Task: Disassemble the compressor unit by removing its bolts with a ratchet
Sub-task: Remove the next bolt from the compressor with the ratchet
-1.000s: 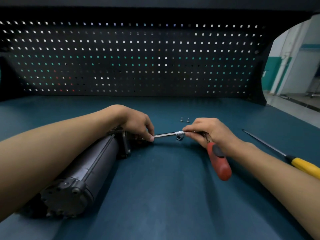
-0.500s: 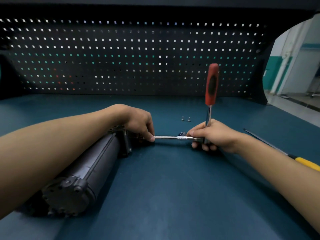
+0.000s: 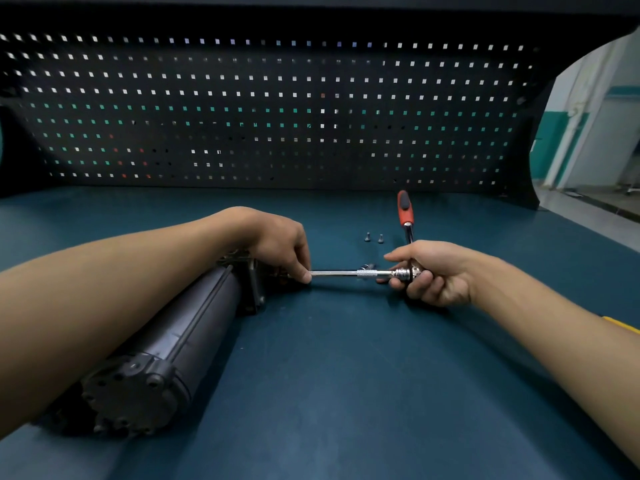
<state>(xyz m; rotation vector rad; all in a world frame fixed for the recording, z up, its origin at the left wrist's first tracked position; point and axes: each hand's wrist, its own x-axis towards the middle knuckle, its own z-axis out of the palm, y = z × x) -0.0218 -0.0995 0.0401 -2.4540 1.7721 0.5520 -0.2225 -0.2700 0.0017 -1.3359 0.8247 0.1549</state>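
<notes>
The black cylindrical compressor unit (image 3: 173,344) lies on its side at the left of the teal bench. My left hand (image 3: 280,242) rests over its far end plate and pinches the tip of the silver extension bar (image 3: 341,273), which runs right to the ratchet. My right hand (image 3: 431,271) grips the ratchet head, and its red handle (image 3: 404,209) points away toward the pegboard. Two loose bolts (image 3: 374,238) stand on the bench beyond the bar. A third bolt (image 3: 370,266) lies just behind the bar.
A black pegboard (image 3: 270,109) walls off the back of the bench. A yellow-handled tool (image 3: 621,325) peeks out behind my right forearm. The teal mat (image 3: 346,393) stretches toward me between my arms.
The ratchet's red handle swung from pointing toward me, up to vertical, and now lies tilted away toward the pegboard. My left hand stayed at the bar's tip.
</notes>
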